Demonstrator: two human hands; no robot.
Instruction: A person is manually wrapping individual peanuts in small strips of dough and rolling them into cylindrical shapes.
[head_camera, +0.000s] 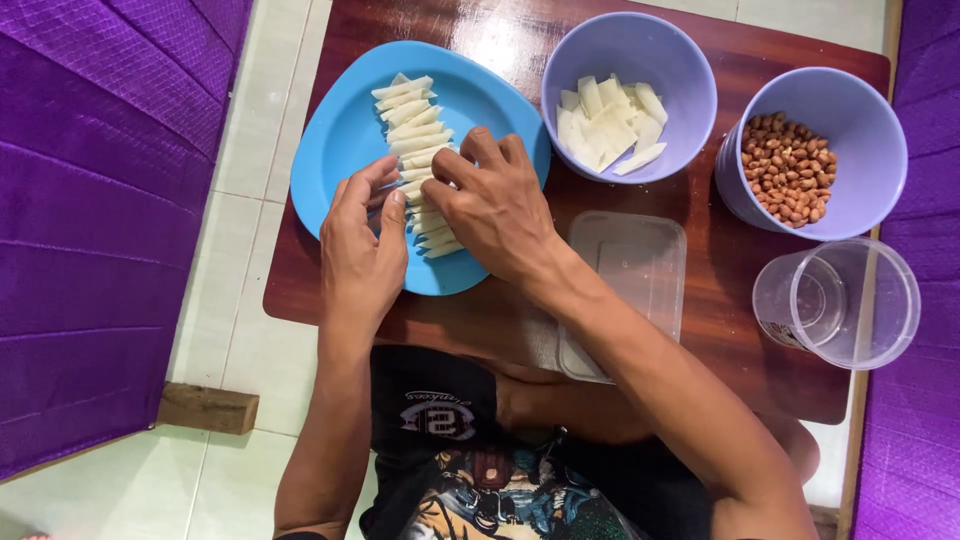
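Center frame: left hand (362, 240) and right hand (487, 198), fingers curled, pinching pale dough strips (418, 135) to keep the row tidy on blue plate (335, 135). Upper right: bowl of cut wrappers (608, 122), peanuts (788, 165).

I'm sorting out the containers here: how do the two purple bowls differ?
The left bowl holds pale flat cut pieces; the right bowl holds brown peanuts. The left bowl sits beside the blue plate, the right bowl near the table's right edge, above a clear cup. Both are round, lavender, similar in size and upright.
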